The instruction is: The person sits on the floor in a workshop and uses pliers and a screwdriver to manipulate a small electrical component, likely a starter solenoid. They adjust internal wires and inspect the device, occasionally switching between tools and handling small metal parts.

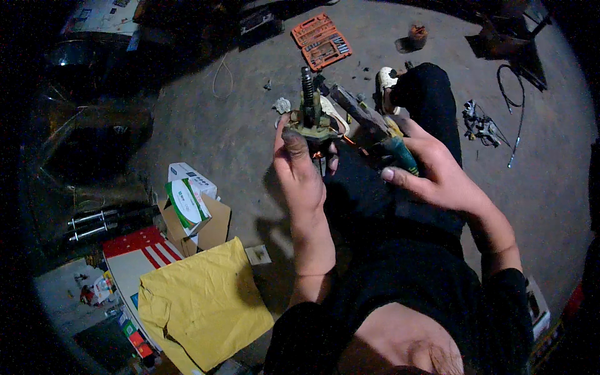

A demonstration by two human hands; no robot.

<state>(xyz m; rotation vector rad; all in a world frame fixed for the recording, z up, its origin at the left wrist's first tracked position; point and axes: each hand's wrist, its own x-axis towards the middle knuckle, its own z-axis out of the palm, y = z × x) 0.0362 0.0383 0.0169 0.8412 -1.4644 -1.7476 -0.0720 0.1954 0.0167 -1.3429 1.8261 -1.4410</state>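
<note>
My left hand [299, 153] is closed round a grimy metal machine part, its thumb pressed on the rim. A ridged, screw-like shaft [307, 87] stands up from the part's flat, wide base [310, 131]. Copper-orange bits show below the base. My right hand [431, 165] grips a long dark thing with a teal and yellow end [400, 153]; its exact kind is unclear. Its dark, worn body slants up and left, close beside the metal part. Between the two, a thin orange strip shows; I cannot tell which it belongs to.
An orange tool case [322, 42] lies open on the floor ahead. Right of my leg are loose metal parts [480, 124] and a black cable [514, 103]. To the left are a cardboard box [212, 225], a green-white box [187, 205] and a yellow cloth [206, 306].
</note>
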